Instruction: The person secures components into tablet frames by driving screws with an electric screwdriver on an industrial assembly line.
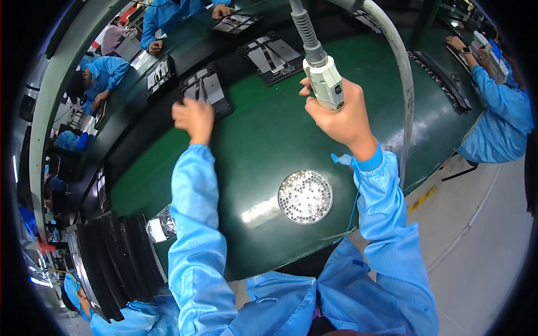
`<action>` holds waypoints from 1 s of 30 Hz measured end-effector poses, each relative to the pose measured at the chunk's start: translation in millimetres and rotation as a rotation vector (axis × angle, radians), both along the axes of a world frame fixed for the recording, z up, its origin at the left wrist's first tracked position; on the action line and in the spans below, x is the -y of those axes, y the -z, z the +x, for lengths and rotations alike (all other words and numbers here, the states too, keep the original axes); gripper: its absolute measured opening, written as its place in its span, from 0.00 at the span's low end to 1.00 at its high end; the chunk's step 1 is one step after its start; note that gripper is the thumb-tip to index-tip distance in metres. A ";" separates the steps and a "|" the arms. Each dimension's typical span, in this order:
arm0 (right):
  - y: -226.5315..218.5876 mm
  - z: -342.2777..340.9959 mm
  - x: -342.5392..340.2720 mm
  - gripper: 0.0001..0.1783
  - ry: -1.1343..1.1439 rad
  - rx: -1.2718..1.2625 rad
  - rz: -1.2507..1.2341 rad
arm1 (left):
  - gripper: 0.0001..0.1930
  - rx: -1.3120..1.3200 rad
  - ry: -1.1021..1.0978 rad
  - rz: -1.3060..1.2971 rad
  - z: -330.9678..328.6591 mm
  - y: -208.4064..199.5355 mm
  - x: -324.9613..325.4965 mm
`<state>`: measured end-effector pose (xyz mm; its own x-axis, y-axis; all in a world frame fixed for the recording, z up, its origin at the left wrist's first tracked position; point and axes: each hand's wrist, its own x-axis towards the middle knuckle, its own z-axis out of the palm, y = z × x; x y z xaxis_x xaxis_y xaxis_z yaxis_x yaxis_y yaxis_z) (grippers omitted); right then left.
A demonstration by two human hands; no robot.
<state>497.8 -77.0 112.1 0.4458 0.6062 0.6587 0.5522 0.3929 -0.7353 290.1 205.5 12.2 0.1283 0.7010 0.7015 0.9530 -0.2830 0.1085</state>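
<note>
My right hand (347, 120) is closed round a white hand-held tool (325, 83) with a dark switch on its side. A ribbed grey sleeve (305, 31) runs up from the tool, and its lower end is not clear to me. My left hand (194, 119) looks slightly blurred, with its fingers curled in. Whatever they hold, if anything, cannot be made out. It is at the near left edge of an opened tablet-like device (206, 89) in a black frame. Closer to me on the green bench lies a round dish (305, 197) full of small shiny parts.
Another opened device (273, 57) lies farther back, with more (160, 75) along the dark line (131, 117). A thick grey hose (404, 73) arches down right of my hand. Black trays (115, 260) are stacked at lower left. People in blue (496, 106) work around the green bench (246, 168).
</note>
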 end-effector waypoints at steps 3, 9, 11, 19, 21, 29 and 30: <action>0.2 -1.1 -5.0 0.12 0.037 0.013 0.031 | 0.32 0.256 0.468 -0.326 66.0 -22.8 0.2; 0.0 0.3 -5.7 0.13 0.092 0.088 0.084 | 0.48 0.108 0.361 -0.883 173.2 16.1 -65.9; 3.9 7.6 -3.2 0.14 0.137 0.117 0.075 | 0.43 0.281 0.511 -0.986 206.0 43.7 -76.8; 17.9 17.5 7.9 0.13 0.174 0.063 -0.019 | 0.26 0.704 0.406 -0.759 246.7 28.4 -43.2; 10.9 6.4 4.2 0.13 0.120 0.019 -0.038 | 0.20 0.692 0.368 -0.547 206.5 -29.1 1.3; 14.8 0.3 -14.2 0.11 0.125 0.011 0.030 | 0.24 0.942 0.736 -0.381 -5.6 -97.9 90.5; 16.1 0.6 -17.9 0.12 0.127 0.000 0.026 | 0.25 0.943 0.795 -0.346 -48.0 -100.2 120.9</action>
<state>498.4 -59.1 96.0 0.5175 0.5279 0.6734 0.5987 0.3389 -0.7258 242.1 84.6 112.4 0.1489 0.8242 0.5464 0.0497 -0.5581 0.8283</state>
